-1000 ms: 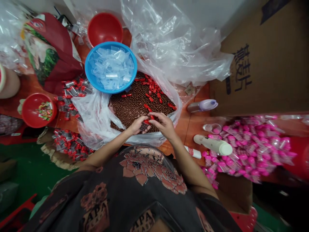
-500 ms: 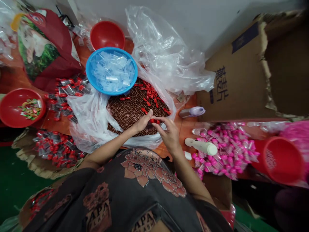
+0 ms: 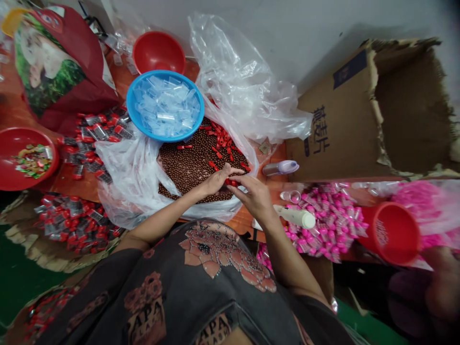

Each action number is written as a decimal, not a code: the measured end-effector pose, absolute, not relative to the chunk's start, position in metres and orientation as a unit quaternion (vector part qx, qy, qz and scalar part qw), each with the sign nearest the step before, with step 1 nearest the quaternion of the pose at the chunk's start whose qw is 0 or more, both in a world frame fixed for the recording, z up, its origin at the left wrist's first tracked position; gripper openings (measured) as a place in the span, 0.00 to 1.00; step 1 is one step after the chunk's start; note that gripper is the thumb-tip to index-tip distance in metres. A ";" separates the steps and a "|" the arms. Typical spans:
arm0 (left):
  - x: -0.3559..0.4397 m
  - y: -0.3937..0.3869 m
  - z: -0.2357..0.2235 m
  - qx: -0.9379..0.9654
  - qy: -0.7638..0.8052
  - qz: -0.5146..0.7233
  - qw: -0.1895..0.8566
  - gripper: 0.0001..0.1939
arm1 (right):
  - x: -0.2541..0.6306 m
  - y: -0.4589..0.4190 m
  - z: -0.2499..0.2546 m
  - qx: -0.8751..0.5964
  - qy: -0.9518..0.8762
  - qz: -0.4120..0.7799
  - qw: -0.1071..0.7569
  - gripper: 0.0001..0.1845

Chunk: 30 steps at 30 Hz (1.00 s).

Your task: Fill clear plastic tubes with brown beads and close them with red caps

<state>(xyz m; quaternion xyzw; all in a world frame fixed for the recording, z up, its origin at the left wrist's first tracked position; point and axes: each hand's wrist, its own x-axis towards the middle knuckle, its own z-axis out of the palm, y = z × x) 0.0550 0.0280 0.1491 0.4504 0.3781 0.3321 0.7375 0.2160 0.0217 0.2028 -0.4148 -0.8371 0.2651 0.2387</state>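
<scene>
Some red plastic [image 3: 232,182], right hand [image 3: 254,196] grasping it, left hand [image 3: 215,181] — hold unclear, brown beads [image 3: 189,165]

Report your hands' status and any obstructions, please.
Right hand holds red piece; left hand close beside, over brown beads; blue basin partly covers beads.

Torn-edged cardboard box [image 3: 348,139] at right, red bucket [image 3: 369,230] beside pink-capped heap [image 3: 325,223]
</scene>
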 end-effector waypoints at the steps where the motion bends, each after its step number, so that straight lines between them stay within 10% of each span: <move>1: 0.054 0.028 0.150 0.455 0.380 0.327 0.736 0.47 | 0.216 0.023 0.203 -0.408 -0.841 0.267 0.236 0.12; 30: 0.062 0.024 0.166 0.573 0.385 0.449 0.568 0.43 | 0.229 -0.001 0.202 -0.277 -0.904 0.028 0.324 0.22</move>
